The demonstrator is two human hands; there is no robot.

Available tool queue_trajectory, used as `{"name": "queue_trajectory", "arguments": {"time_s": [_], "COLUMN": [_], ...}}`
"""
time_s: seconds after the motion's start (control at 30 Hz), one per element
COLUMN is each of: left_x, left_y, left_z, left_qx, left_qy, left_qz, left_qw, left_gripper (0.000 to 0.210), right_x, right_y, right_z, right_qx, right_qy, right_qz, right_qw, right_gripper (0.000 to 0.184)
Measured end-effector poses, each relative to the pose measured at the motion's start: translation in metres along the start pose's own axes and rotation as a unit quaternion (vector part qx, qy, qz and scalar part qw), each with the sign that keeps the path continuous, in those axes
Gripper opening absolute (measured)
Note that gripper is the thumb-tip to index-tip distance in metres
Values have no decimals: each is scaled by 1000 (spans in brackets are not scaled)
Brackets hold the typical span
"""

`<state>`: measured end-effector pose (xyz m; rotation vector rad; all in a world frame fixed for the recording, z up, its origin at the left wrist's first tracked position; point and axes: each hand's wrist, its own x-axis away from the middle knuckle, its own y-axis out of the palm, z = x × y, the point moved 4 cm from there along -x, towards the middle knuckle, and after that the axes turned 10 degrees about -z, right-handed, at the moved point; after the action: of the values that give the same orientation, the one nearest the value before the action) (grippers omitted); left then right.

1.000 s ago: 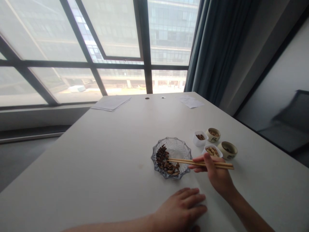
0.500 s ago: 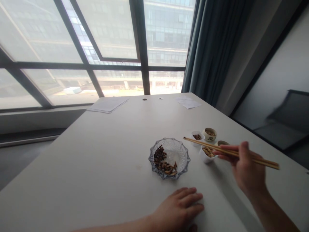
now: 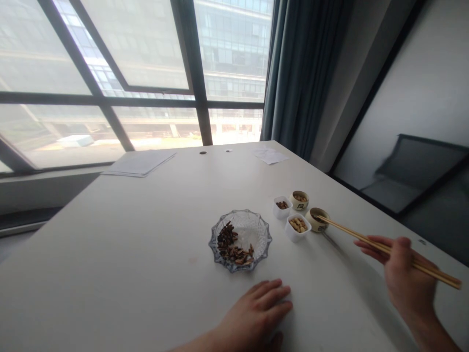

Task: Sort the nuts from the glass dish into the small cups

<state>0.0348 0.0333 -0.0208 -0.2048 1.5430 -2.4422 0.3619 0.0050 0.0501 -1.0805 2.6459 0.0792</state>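
Note:
In my right hand [image 3: 410, 276] is a pair of wooden chopsticks [image 3: 361, 235], their tips inside the rim of a cream cup [image 3: 318, 226] at the right. What the tips touch in there is too small to make out. My left hand [image 3: 258, 310] lies flat on the table with fingers outstretched, just in front of a glass bowl [image 3: 266, 244]. Dark and brown elongated pieces [image 3: 234, 247] fill the bowl's left and front part. Beside the cream cup stands a white tub of peanuts [image 3: 298, 225]. Behind are a white tub with brown pieces [image 3: 282, 207] and a second cream cup [image 3: 299, 204].
The white table [image 3: 120, 274] carries a stack of paper [image 3: 139, 164] at the far left and crumpled sheets [image 3: 270, 155] at the far edge. Past it are a window [image 3: 146, 49] and a dark curtain [image 3: 293, 73]. A chair [image 3: 425, 171] appears at the right.
My right hand has moved right and down, bringing the chopstick tips from above the white tubs into the right cream cup. The view has turned slightly right. My left hand stays flat.

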Motion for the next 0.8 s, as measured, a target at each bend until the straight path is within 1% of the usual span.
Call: {"name": "queue_trajectory", "arguments": {"time_s": [0.13,0.2,0.23,0.27,0.33,0.37,0.47,0.53,0.57,0.67,0.8], "left_x": [0,0,0,0,-1,-1,-1,-1,-1,-1,-1], "left_y": [0,0,1,1,2,2,3,2,1,0,1], "left_z": [-1,-1,-1,-1,-1,-1,-1,-1,0,0,1], "left_qx": [6,8,8,8,5,3,1,2,3,2,-3], "left_qy": [6,7,8,8,8,9,11,17,20,25,23], "left_qz": [-5,-5,-5,-4,-3,-2,-2,2,4,6,6], "left_qw": [1000,1000,1000,1000,1000,1000,1000,1000,1000,1000,1000], "left_gripper": [50,51,51,51,52,52,54,52,51,48,48], "right_x": [-1,2,5,10,24,33,57,69,72,77,81], "right_y": [4,14,22,33,62,79,127,151,160,174,178], "right_z": [-14,-22,-24,-26,-28,-29,-29,-28,-27,-24,-21], "right_qx": [-7,-10,-11,-13,-25,-36,-76,-87,-88,-84,-90], "right_qy": [-46,-64,-70,-76,-82,-90,-89,-82,-80,-77,-73], "right_qz": [-1,-22,-43,-73,-155,-206,-332,-390,-411,-440,-442], "right_qw": [999,998,997,994,984,974,936,913,904,891,890], "right_gripper": [50,50,50,51,51,50,47,44,43,38,38]}}
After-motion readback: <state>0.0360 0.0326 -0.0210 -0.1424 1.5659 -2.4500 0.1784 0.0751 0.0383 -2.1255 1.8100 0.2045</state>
